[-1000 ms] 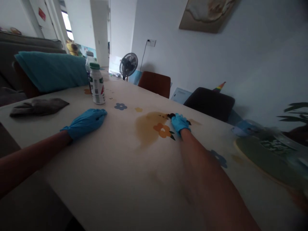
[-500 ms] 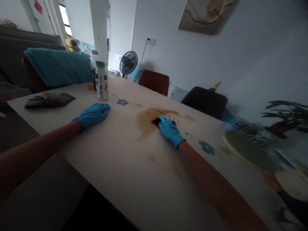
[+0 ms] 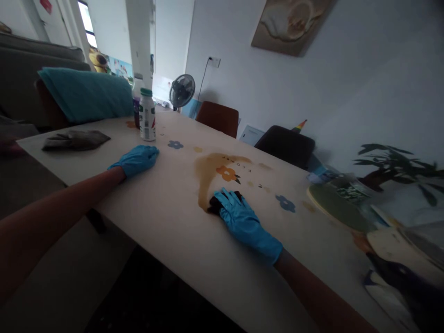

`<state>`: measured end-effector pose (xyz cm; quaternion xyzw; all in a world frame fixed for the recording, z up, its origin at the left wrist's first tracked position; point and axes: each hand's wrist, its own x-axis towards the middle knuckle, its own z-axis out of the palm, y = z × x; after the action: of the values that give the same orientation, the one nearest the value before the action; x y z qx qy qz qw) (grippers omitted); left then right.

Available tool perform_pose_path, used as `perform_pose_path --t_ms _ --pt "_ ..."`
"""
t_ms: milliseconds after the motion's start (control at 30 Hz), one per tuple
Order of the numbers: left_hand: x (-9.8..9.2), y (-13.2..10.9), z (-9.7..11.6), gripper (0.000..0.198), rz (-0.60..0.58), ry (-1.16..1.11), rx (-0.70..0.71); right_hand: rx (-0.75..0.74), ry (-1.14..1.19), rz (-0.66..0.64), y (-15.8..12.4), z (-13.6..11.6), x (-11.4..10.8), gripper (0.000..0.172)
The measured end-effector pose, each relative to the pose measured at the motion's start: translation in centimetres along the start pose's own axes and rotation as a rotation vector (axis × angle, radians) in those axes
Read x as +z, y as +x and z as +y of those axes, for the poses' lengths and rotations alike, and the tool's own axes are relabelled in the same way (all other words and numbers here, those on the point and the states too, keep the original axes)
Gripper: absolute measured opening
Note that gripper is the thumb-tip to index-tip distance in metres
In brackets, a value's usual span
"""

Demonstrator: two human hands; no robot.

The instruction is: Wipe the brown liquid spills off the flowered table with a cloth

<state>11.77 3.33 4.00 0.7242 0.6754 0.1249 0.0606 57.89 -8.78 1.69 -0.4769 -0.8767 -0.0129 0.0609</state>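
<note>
Under the fingers of my right hand (image 3: 241, 224), in a blue glove, is a dark wet cloth (image 3: 215, 205), pressed against the white tabletop (image 3: 166, 199). The palm hides most of the cloth. A brown liquid spill (image 3: 204, 173) spreads from the cloth's left side up around a printed orange flower (image 3: 227, 173). My left hand (image 3: 137, 159), also gloved in blue, rests palm down on the table, holding nothing; its fingertips are partly hidden from view. Behind it lies a crumpled grey-brown cloth (image 3: 77, 139).
Two bottles, one white with a green cap (image 3: 147, 118) and one with a purple label (image 3: 136, 101), stand beyond my left hand. A round green mat (image 3: 335, 208) and a potted plant (image 3: 373, 178) are at the right. Chairs (image 3: 217, 119) line the far side.
My right hand has drawn the dark cloth toward me, uncovering the orange flower, and the spill now trails down to the cloth. My left hand stays in place. The view has shifted slightly.
</note>
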Motion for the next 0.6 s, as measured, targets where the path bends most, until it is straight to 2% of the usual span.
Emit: perform_pose_path --t_ms 133,267,400,600 --pt "0.3 0.1 -0.1 0.056 0.01 0.001 0.013 0.018 -0.022 0.04 -3.2 0.8 0.0 0.06" --pt "0.5 0.2 -0.3 0.057 0.024 -0.013 0.017 0.031 -0.031 0.033 -3.5 2.1 0.1 0.061" --pt "0.6 0.3 -0.4 0.057 0.019 -0.009 0.021 0.1 -0.015 0.04 -0.8 3.4 0.0 0.061" --pt "0.7 0.1 -0.4 0.062 0.022 -0.018 0.008 0.286 -0.017 0.029 5.1 6.2 -1.0 0.057"
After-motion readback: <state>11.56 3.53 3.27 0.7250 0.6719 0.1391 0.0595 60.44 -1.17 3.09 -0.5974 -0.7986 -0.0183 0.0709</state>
